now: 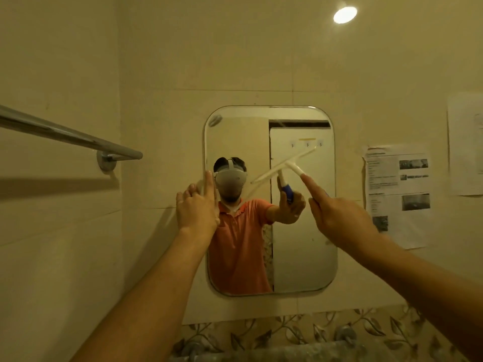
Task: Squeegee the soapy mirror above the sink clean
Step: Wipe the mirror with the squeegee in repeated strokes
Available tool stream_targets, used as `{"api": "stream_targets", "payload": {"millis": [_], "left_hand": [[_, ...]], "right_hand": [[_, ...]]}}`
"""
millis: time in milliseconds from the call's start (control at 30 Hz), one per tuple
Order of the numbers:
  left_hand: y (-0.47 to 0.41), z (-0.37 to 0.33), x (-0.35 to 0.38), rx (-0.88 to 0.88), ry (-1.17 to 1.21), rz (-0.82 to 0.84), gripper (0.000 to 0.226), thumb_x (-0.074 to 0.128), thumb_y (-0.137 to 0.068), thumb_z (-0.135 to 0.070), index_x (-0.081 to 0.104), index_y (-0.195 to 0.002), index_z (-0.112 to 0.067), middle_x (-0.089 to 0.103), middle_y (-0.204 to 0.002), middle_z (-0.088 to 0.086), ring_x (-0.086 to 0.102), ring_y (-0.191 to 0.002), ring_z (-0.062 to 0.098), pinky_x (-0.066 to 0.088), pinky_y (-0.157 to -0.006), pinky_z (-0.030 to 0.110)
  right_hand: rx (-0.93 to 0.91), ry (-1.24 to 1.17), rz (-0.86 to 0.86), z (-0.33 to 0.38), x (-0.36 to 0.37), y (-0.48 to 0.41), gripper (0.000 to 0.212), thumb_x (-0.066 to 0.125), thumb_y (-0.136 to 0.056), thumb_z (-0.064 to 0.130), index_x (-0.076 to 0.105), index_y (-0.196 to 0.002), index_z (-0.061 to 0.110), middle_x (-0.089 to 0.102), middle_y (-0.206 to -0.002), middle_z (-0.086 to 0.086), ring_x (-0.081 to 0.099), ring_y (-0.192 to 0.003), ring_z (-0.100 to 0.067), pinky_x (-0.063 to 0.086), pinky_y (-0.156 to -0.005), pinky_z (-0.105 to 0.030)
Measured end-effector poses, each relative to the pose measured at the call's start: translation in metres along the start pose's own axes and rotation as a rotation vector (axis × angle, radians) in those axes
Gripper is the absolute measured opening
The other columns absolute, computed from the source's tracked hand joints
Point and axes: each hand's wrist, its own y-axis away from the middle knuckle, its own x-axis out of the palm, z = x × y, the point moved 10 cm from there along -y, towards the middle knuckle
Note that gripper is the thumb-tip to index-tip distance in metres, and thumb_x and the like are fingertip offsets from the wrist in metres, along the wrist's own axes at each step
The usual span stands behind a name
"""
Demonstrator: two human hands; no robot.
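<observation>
Both hands are at the mirror (300, 244). My left hand (196, 207) lies flat on its left edge, fingers straight and together. My right hand (339, 218) curls its fingers round the squeegee (271, 173) handle, blade tilted against the glass, upper middle. Printed sheets (397, 194) hang on the wall (366, 74) beside; their writing is too small to read.

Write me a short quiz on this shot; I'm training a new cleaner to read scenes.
1. True or false: the right hand holds the squeegee against the mirror.
2. The left hand rests at the mirror's: A left edge, B top edge, C bottom edge.
3. On which side of the mirror are printed sheets stuck to the wall?
Key: 1 true; 2 A; 3 right.
</observation>
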Motion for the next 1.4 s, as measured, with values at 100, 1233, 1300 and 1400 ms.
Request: {"api": "stream_targets", "payload": {"millis": [100, 1233, 1300, 1400], "left_hand": [[0.0, -0.002, -0.003, 0.004, 0.012, -0.013, 0.114, 0.065, -0.092, -0.047, -0.025, -0.156, -0.019, 0.046, -0.148, 0.021, 0.044, -0.138, 0.034, 0.029, -0.119, 0.047], [-0.006, -0.003, 0.006, 0.104, -0.012, -0.065, 0.124, 0.069, -0.086, -0.049, -0.026, -0.154, -0.008, 0.049, -0.144, 0.023, 0.049, -0.132, 0.034, 0.037, -0.114, 0.045], [-0.005, -0.004, 0.005, 0.111, -0.015, -0.069, 0.125, 0.069, -0.085, -0.052, -0.026, -0.154, -0.008, 0.047, -0.146, 0.023, 0.048, -0.133, 0.033, 0.037, -0.114, 0.043], [-0.003, -0.005, 0.002, 0.125, -0.036, -0.088, 0.126, 0.068, -0.086, -0.056, -0.025, -0.154, -0.006, 0.047, -0.148, 0.021, 0.048, -0.134, 0.032, 0.036, -0.114, 0.042]], "right_hand": [[0.029, -0.063, 0.034, -0.006, 0.0, 0.01, 0.063, 0.019, -0.108, 0.048, -0.022, -0.155, 0.047, 0.054, -0.066, 0.002, 0.058, -0.052, -0.01, 0.058, -0.053, -0.026], [0.493, -0.576, -0.208, 0.031, 0.021, 0.032, 0.062, 0.032, -0.111, 0.039, -0.003, -0.16, 0.05, 0.06, -0.069, -0.009, 0.053, -0.053, -0.016, 0.055, -0.052, -0.041], [0.381, -0.528, -0.271, 0.017, -0.007, 0.007, 0.06, 0.032, -0.11, 0.04, -0.001, -0.16, 0.051, 0.059, -0.068, -0.008, 0.051, -0.051, -0.016, 0.056, -0.052, -0.044], [0.214, -0.353, -0.289, 0.003, -0.05, -0.039, 0.059, 0.031, -0.111, 0.042, 0.001, -0.162, 0.045, 0.057, -0.065, -0.007, 0.052, -0.049, -0.017, 0.057, -0.05, -0.041]]}}
